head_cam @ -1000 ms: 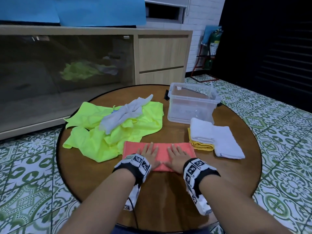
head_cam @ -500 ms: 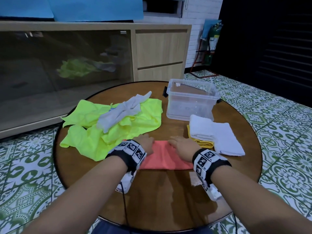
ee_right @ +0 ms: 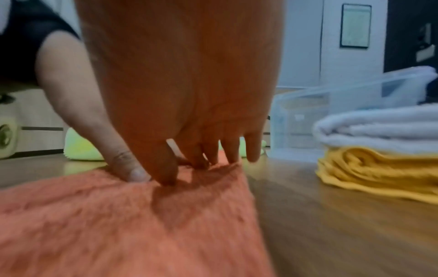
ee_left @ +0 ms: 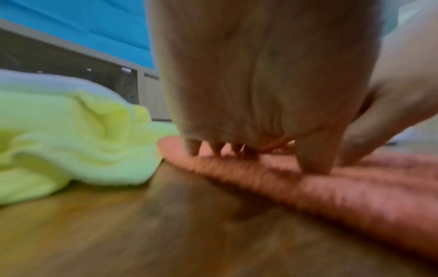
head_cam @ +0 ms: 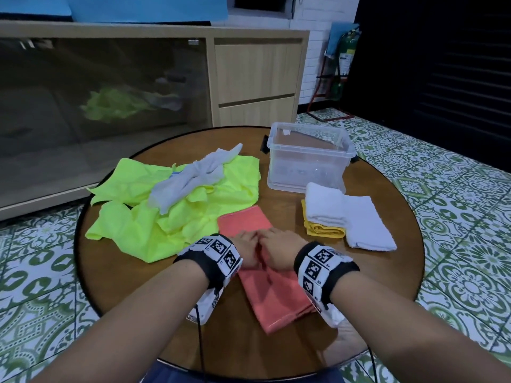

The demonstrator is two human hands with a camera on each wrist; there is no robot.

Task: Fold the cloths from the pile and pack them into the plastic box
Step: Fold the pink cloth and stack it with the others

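Observation:
An orange cloth (head_cam: 276, 297) (ee_left: 355, 187) (ee_right: 118, 224), folded into a long strip, lies near the front of the round wooden table (head_cam: 138, 299), running from far to near. My left hand (head_cam: 247, 248) (ee_left: 263, 159) and right hand (head_cam: 278, 248) (ee_right: 182, 172) meet side by side at its middle. Each hand has its fingers curled down and its thumb on the fabric, pinching it. The pile of neon yellow cloths (head_cam: 177, 217) (ee_left: 71, 140) with a grey cloth (head_cam: 190, 181) on top lies to the left. The clear plastic box (head_cam: 309, 167) (ee_right: 308, 121) stands at the far right, with no cloth seen inside.
Right of the orange cloth a folded white towel (head_cam: 326, 203) (ee_right: 379, 127) rests on a folded yellow cloth (head_cam: 323, 230) (ee_right: 379, 168), with another folded white towel (head_cam: 367, 225) beside them. A wooden cabinet (head_cam: 257, 78) stands behind the table. Patterned tiles surround it.
The orange cloth has turned from lying crosswise to pointing away from me. My hands moved from its two ends, flat on it, to its middle, where they now pinch it.

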